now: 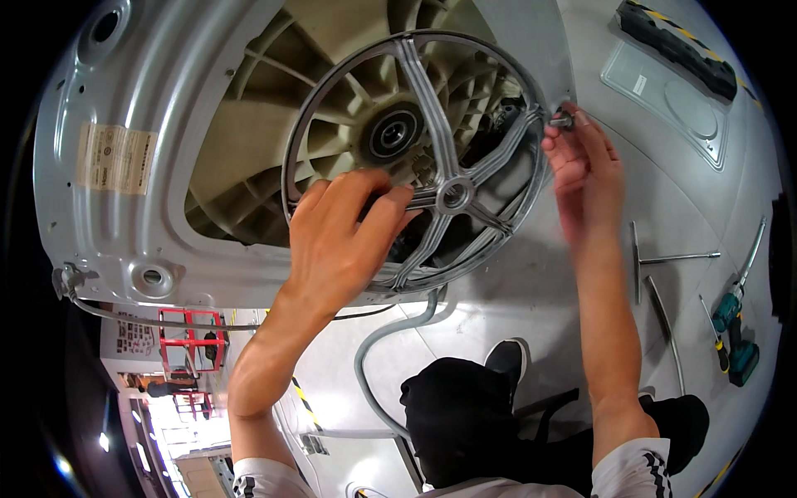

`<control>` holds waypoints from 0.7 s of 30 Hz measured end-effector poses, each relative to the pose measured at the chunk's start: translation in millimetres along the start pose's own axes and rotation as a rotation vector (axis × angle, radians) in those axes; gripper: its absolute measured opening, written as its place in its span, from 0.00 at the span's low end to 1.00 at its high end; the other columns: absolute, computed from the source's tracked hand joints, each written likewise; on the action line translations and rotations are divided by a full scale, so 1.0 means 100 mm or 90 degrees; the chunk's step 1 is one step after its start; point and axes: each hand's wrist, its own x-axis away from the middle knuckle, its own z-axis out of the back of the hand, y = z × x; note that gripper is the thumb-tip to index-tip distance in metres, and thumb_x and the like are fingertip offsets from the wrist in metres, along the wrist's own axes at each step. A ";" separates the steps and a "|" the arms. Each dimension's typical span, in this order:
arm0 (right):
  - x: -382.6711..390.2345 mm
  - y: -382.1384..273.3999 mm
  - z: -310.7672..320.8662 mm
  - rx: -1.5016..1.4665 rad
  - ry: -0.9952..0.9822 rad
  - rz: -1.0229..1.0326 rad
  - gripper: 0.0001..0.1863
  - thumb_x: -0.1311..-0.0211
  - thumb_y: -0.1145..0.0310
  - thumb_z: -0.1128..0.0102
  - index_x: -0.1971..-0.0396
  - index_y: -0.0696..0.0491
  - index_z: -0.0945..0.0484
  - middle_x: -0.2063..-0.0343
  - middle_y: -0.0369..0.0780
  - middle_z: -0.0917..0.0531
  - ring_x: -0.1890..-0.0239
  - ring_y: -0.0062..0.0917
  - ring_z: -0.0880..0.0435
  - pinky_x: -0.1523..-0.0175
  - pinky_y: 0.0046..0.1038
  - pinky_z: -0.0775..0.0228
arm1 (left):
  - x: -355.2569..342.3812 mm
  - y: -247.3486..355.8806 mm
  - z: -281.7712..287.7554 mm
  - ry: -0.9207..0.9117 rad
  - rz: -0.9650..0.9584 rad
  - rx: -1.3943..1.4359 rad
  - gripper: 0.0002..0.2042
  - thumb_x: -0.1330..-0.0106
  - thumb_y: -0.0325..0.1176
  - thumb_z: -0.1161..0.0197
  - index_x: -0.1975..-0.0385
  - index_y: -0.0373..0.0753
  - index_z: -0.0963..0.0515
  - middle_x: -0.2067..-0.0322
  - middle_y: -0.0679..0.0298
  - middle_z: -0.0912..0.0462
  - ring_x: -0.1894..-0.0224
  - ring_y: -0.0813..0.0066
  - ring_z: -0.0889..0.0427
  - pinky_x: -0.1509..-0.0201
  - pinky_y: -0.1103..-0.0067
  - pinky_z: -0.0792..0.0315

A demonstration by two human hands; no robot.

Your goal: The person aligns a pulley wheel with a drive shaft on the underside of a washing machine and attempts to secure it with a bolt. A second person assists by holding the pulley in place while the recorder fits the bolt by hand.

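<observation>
A grey metal spoked pulley wheel stands tilted in front of the open back of a washing machine. My left hand is closed around one of its spokes, left of the hub. Past the spokes, the cream ribbed plastic tub shows a round dark bearing at its centre, uncovered by the wheel's hub. Raised beside the wheel's right rim, my right hand pinches a short metal bolt between thumb and fingers.
On the floor at right lie a T-handle wrench, a curved metal bar, a screwdriver and a teal cordless drill. Farther off are a metal cover plate and a long black part. A grey hose runs below the machine.
</observation>
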 end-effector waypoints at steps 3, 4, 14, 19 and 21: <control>0.01 -0.06 -0.06 0.041 -0.021 0.033 0.14 0.41 0.72 0.40 0.58 0.66 0.25 0.64 0.43 0.19 0.66 0.28 0.18 0.57 0.29 0.24 | -0.03 0.00 0.00 -0.001 -0.028 0.002 0.16 0.58 0.27 0.29 0.67 0.38 0.24 0.69 0.62 0.24 0.71 0.65 0.24 0.70 0.74 0.32; 0.02 -0.06 -0.09 0.055 -0.026 0.039 0.15 0.41 0.72 0.40 0.58 0.66 0.25 0.64 0.43 0.19 0.66 0.28 0.18 0.57 0.29 0.24 | -0.03 0.00 0.00 0.000 -0.038 0.003 0.16 0.58 0.27 0.29 0.67 0.38 0.24 0.69 0.62 0.23 0.71 0.65 0.24 0.70 0.74 0.32; 0.30 0.21 -0.31 0.211 -0.139 -0.034 0.11 0.41 0.75 0.40 0.58 0.60 0.21 0.64 0.41 0.18 0.64 0.22 0.19 0.63 0.21 0.30 | -0.15 -0.29 0.03 -0.019 -0.018 -0.096 0.12 0.54 0.30 0.32 0.69 0.41 0.24 0.69 0.66 0.24 0.70 0.69 0.24 0.69 0.74 0.31; 0.36 0.51 -0.34 0.226 -0.207 -0.020 0.12 0.45 0.77 0.37 0.59 0.60 0.21 0.67 0.37 0.17 0.65 0.15 0.20 0.59 0.16 0.27 | -0.23 -0.44 0.04 -0.035 -0.045 -0.131 0.12 0.55 0.27 0.31 0.69 0.42 0.23 0.68 0.67 0.25 0.67 0.68 0.24 0.67 0.74 0.31; 0.36 0.57 -0.37 0.232 -0.206 -0.014 0.12 0.46 0.77 0.36 0.60 0.60 0.21 0.67 0.37 0.17 0.64 0.15 0.20 0.58 0.15 0.28 | -0.22 -0.46 0.02 -0.030 -0.051 -0.143 0.12 0.55 0.27 0.31 0.69 0.42 0.22 0.68 0.67 0.25 0.67 0.68 0.24 0.67 0.74 0.31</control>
